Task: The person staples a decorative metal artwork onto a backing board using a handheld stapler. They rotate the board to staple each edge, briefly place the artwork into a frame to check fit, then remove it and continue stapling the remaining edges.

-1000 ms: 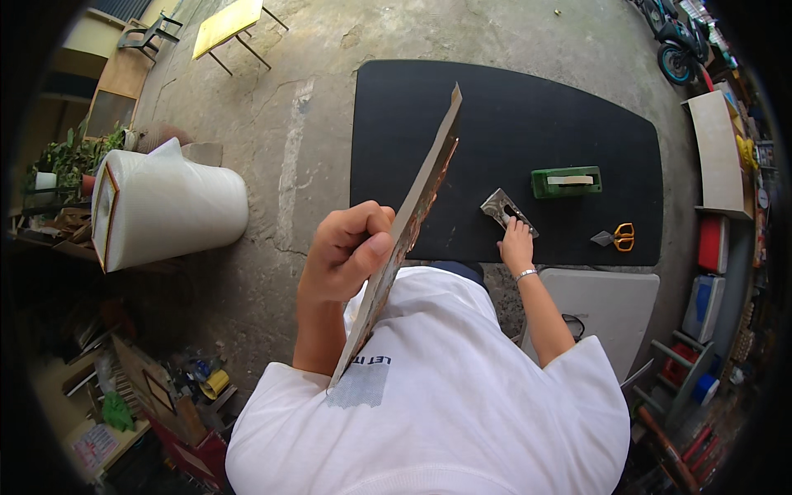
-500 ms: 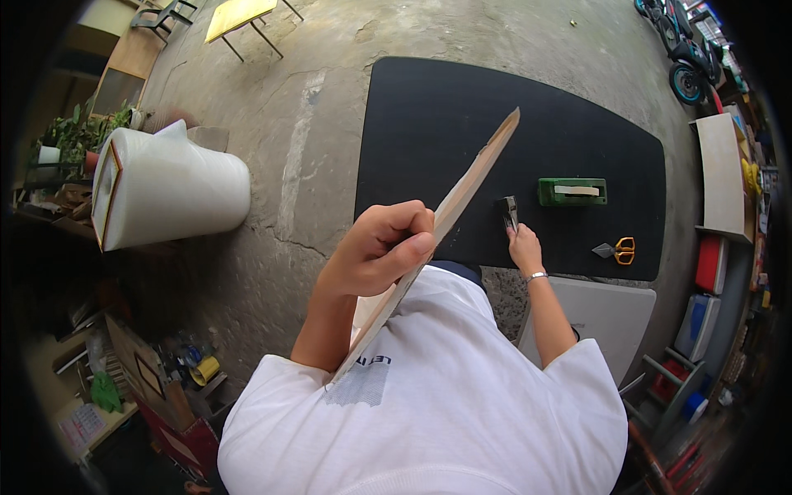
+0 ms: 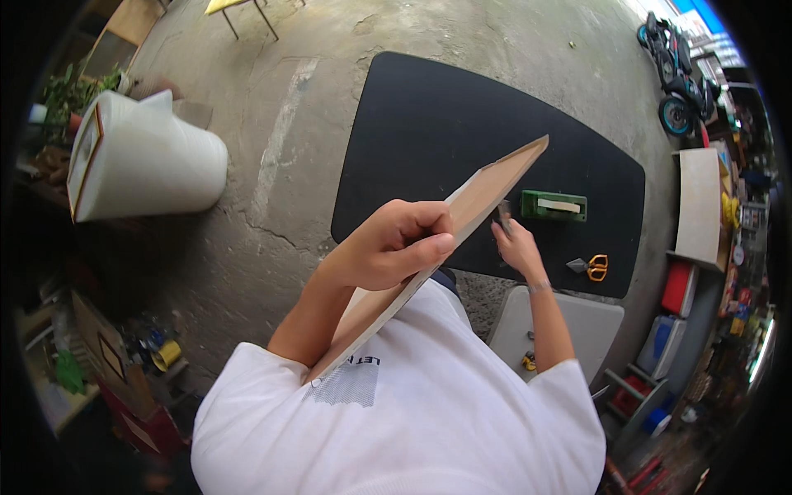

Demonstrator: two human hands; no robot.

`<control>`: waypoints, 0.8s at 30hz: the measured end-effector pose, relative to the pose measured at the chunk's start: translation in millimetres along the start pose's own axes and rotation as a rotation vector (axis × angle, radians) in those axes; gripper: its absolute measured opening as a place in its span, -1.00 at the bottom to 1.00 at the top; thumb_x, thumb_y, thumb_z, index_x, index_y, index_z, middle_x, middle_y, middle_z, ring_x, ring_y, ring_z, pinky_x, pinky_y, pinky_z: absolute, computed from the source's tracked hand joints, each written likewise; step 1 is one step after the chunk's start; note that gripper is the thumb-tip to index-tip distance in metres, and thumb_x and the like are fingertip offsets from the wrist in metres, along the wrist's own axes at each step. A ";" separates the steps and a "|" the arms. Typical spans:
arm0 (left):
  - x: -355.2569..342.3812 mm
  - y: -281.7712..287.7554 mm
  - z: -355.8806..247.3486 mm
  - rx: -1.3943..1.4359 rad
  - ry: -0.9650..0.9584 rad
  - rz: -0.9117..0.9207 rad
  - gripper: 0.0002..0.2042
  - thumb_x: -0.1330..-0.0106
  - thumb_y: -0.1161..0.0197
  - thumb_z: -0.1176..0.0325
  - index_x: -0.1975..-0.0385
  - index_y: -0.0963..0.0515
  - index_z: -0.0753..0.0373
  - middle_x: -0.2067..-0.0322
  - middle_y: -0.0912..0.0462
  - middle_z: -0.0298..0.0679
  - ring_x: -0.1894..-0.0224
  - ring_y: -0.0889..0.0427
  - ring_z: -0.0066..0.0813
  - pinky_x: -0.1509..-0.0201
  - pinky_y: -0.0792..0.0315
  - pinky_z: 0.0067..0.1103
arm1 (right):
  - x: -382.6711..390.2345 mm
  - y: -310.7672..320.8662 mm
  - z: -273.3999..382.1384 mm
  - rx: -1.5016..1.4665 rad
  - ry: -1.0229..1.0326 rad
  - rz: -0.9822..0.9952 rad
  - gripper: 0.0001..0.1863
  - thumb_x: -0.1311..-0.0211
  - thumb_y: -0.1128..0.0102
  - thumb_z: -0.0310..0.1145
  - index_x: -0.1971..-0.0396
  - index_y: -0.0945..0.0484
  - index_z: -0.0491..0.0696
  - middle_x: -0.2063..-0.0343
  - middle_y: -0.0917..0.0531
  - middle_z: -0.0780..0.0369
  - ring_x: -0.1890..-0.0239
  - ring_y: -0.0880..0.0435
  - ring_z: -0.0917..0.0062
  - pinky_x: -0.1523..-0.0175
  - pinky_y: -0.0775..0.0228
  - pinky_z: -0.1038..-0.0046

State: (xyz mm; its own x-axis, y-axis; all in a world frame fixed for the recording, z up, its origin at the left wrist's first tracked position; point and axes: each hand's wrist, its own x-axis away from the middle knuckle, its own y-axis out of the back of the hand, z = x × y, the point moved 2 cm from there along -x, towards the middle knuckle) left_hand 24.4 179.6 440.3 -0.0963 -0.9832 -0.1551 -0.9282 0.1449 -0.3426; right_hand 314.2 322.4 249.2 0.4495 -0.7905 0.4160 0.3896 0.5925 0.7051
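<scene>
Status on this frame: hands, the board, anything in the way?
Left hand gripping cardboard sheet, held tilted above black mat. Right hand at sheet's edge holding small dark tool. Green box and orange-handled scissors lie apart on mat.

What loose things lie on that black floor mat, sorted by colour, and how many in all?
Green: 1, the green rectangular box
Orange: 1, the orange-handled scissors
Total: 2, both lying on the black mat, apart from each other.
</scene>
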 end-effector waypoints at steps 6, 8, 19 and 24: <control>-5.5 0.9 6.1 0.005 0.064 0.015 -0.77 -0.47 -0.15 0.37 0.48 -0.40 0.22 0.65 -0.35 -0.52 0.66 -0.23 -0.86 0.64 -0.10 -0.75 | 152.3 145.4 216.1 0.084 0.345 0.041 -0.77 -0.17 -0.34 -0.31 0.31 -0.55 -0.15 0.66 -0.57 0.15 0.64 -0.52 0.22 0.36 -0.33 0.29; -10.3 -2.1 8.3 0.004 0.050 0.050 -0.77 -0.47 -0.14 0.37 0.48 -0.40 0.22 0.65 -0.35 -0.53 0.66 -0.23 -0.86 0.65 -0.10 -0.75 | 165.7 153.9 236.3 0.191 0.367 0.123 -0.75 -0.13 -0.38 -0.30 0.37 -0.52 -0.13 0.68 -0.56 0.19 0.66 -0.47 0.25 0.37 -0.25 0.30; -12.1 -0.9 7.5 0.006 0.082 0.109 -0.76 -0.50 -0.12 0.32 0.45 -0.39 0.22 0.66 -0.34 -0.54 0.66 -0.26 -0.87 0.65 -0.15 -0.76 | 166.3 144.8 270.8 0.344 0.362 0.210 -0.70 -0.19 -0.38 -0.23 0.45 -0.47 -0.09 0.76 -0.51 0.21 0.73 -0.44 0.28 0.42 -0.17 0.32; -11.9 0.9 4.1 0.023 0.100 0.125 -0.77 -0.50 -0.11 0.33 0.46 -0.38 0.21 0.66 -0.33 -0.54 0.66 -0.26 -0.87 0.65 -0.16 -0.76 | 165.7 144.7 281.4 0.347 0.332 0.226 -0.71 -0.20 -0.37 -0.22 0.45 -0.49 -0.09 0.74 -0.54 0.19 0.72 -0.47 0.27 0.43 -0.19 0.31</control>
State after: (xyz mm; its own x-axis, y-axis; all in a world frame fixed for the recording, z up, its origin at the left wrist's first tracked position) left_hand 26.2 191.9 438.0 -0.2472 -0.9632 -0.1058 -0.8982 0.2687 -0.3479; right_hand 218.9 233.5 581.8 0.7437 -0.5241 0.4151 -0.0101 0.6120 0.7908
